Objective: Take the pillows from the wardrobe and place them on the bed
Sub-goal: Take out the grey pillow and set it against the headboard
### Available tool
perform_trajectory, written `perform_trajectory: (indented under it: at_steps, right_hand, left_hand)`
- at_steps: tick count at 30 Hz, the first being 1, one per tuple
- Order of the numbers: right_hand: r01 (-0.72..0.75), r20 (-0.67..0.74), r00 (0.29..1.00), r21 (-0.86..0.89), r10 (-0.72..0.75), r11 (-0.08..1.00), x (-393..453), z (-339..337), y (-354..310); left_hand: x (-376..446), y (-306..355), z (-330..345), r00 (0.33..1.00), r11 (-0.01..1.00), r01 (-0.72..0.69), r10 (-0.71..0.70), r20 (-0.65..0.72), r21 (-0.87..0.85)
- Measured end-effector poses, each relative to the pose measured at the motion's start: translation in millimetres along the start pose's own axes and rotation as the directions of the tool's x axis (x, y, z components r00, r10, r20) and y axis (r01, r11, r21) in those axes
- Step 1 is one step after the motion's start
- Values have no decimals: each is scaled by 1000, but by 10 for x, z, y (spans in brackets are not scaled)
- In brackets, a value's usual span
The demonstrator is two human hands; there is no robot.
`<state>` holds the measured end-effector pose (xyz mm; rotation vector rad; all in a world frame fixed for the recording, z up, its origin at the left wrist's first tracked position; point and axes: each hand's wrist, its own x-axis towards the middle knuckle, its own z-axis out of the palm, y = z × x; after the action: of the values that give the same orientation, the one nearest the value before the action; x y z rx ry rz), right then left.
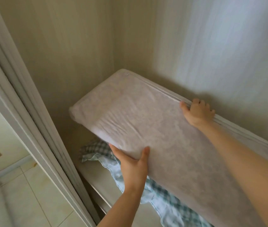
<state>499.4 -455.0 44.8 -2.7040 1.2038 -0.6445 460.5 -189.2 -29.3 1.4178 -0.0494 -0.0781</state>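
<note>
A long white pillow point(146, 122) in a patterned cover is tilted on its edge inside the wardrobe point(74, 46), leaning toward the right inner wall. My left hand point(133, 164) grips its lower front edge, thumb on the face and fingers underneath. My right hand point(198, 112) curls its fingers over the pillow's upper far edge. The bed is out of view.
A blue-and-white checked cloth point(159, 194) lies crumpled on the wardrobe shelf point(97, 174) under the pillow. The wardrobe's white sliding door frame point(23, 104) runs diagonally at the left. Pale floor tiles point(23, 194) show at the lower left.
</note>
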Motion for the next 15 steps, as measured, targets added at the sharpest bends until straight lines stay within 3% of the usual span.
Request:
perform_trajectory:
  at_steps: [5,15]
  right_hand:
    - [-128,-110,984,115,141,985,-52,-361,110]
    - [-209,-192,945,268,265,941,-565,-1251,-24]
  left_hand:
    - [12,386,-21,994,995,-100,99,36,21]
    - [-207,1079,-378,953,953,-302,301,37,36]
